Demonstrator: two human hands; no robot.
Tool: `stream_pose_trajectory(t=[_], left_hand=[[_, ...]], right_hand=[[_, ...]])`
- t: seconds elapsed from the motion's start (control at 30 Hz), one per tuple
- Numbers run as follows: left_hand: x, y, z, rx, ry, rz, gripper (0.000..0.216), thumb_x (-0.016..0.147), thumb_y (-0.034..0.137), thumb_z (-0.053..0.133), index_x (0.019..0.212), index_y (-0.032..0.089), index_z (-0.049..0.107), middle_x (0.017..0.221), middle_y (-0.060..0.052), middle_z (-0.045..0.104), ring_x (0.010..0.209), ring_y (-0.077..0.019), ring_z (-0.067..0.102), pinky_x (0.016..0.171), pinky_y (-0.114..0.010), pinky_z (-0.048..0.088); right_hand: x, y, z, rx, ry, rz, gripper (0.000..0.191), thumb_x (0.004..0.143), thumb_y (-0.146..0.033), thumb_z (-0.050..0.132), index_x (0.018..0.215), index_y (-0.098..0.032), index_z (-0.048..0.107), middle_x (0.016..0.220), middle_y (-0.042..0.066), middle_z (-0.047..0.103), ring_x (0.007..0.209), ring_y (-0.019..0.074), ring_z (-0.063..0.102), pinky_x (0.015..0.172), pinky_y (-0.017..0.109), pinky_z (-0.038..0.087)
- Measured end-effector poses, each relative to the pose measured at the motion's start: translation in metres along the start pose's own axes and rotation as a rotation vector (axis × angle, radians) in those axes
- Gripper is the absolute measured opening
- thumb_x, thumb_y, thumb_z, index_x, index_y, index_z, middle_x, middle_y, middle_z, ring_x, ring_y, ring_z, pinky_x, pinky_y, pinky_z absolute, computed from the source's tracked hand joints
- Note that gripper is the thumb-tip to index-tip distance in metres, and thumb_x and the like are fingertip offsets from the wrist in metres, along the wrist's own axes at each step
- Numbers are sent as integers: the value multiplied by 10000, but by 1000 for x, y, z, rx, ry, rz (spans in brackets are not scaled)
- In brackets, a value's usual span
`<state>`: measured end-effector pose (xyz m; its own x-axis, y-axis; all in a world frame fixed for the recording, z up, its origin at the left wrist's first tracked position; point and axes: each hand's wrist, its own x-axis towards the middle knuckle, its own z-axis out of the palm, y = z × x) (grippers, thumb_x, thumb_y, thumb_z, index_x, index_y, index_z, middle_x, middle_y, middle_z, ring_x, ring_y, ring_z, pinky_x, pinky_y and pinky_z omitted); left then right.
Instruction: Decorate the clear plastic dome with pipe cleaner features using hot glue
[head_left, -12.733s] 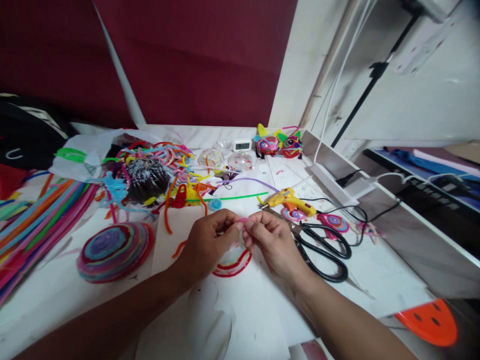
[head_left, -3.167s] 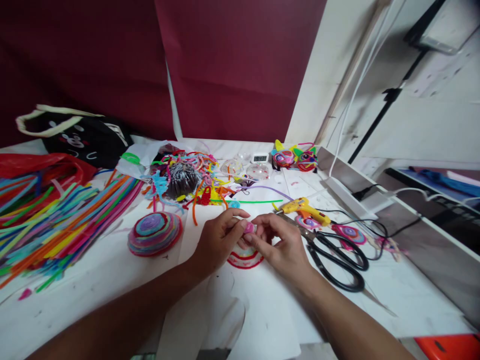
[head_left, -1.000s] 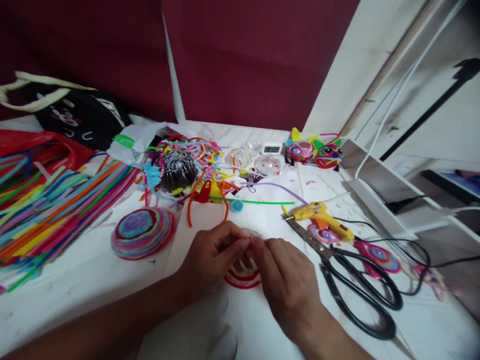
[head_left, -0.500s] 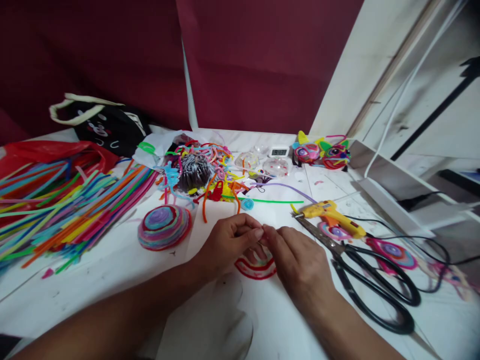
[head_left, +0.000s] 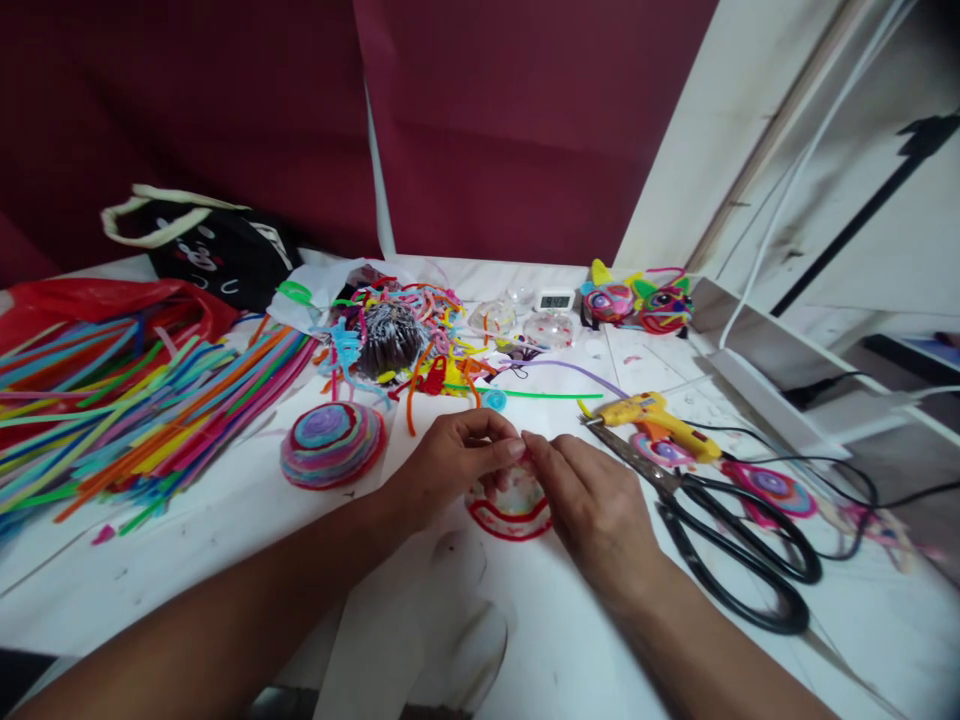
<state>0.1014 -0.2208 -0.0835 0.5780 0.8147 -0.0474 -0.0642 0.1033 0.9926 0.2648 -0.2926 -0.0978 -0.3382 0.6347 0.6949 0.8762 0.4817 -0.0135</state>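
Observation:
My left hand (head_left: 456, 468) and my right hand (head_left: 592, 500) meet fingertip to fingertip over a clear dome with a red pipe-cleaner rim (head_left: 511, 522) on the white table (head_left: 172, 540). Both hands pinch a small pink piece at the dome's top; the fingers hide most of it. A domed disc of coiled coloured pipe cleaners (head_left: 332, 443) lies to the left of my left hand. Big black scissors (head_left: 739, 545) and a yellow glue gun (head_left: 654, 420) lie to the right of my right hand.
Long pipe cleaners (head_left: 127, 410) fan across the left side by a red bag (head_left: 90, 300). A tangle of cut pieces (head_left: 397, 335), clear domes (head_left: 551, 328), a small clock (head_left: 556, 300) and finished coloured figures (head_left: 637, 300) stand at the back. Black cables (head_left: 847, 480) run right.
The view has swung and shifted a little. Both hands stay pinched together over the red-rimmed dome. The pink piece that showed between the fingers earlier is now mostly covered.

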Motion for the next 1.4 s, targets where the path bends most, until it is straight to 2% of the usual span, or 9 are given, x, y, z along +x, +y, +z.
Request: stream_pose_trajectory(t=[0.13,0.3,0.4,0.57,0.73,0.83,1.07,1.23,1.4], left_hand=[[0,1,0,11,22,-21,260,728,354,759,755,143,608,503,44,557,432,-53,445,407,-157,306],[-1,3,2,-45,19,-57,221,733,309,752,742,147,603,536,46,545,470,-52,457,444,-159,310],[-2,4,4,-48,30,-56,227,766,325,727,732,149,588,510,47,533,450,-46,425,423,-152,284],[-3,6,4,2,25,-13,212,785,333,706,756,153,596,504,43,552,416,-40,405,392,-146,274],[-3,11,1,14,-53,-33,210,746,322,728,748,156,600,512,35,559,422,-52,425,388,-150,285],[-3,14,-2,19,-65,-51,227,703,315,759,725,149,607,517,37,541,436,-52,419,394,-151,271],[-3,13,-7,72,-99,-43,205,694,303,760,708,148,627,504,46,525,451,-55,422,425,-163,275],[-3,14,-8,117,-66,-12,244,687,342,758,718,142,621,511,41,533,456,-66,439,430,-176,274],[1,19,-12,28,7,-18,271,701,353,749,734,148,576,523,56,499,471,-54,414,454,-168,258]], right_hand=[[3,-1,-2,7,6,3,282,991,-141,404,1132,-44,627,717,52,556,628,156,477,553,276,390],[4,-1,-1,166,-2,74,276,987,-146,412,1119,-51,635,737,59,565,643,152,518,569,264,425],[4,0,0,376,4,221,250,965,-196,488,1146,-87,621,800,61,596,693,146,562,612,249,459],[7,-1,0,713,1,507,122,885,-228,601,887,-147,691,724,20,616,615,118,540,553,226,426],[10,-3,-3,971,-81,701,208,862,-335,606,836,-140,674,620,-14,557,534,98,444,487,216,360],[11,-2,-5,986,-99,695,214,849,-344,614,791,-144,664,582,-32,497,530,93,401,479,214,322],[13,-3,-9,908,-162,636,230,855,-355,604,779,-146,662,583,-29,496,545,101,405,498,222,321],[14,-3,-10,876,-196,608,266,884,-372,564,771,-145,645,590,-30,493,543,101,410,498,221,321],[40,23,-15,767,-291,517,189,888,-322,544,894,-159,638,653,-18,564,571,114,497,528,223,377]])
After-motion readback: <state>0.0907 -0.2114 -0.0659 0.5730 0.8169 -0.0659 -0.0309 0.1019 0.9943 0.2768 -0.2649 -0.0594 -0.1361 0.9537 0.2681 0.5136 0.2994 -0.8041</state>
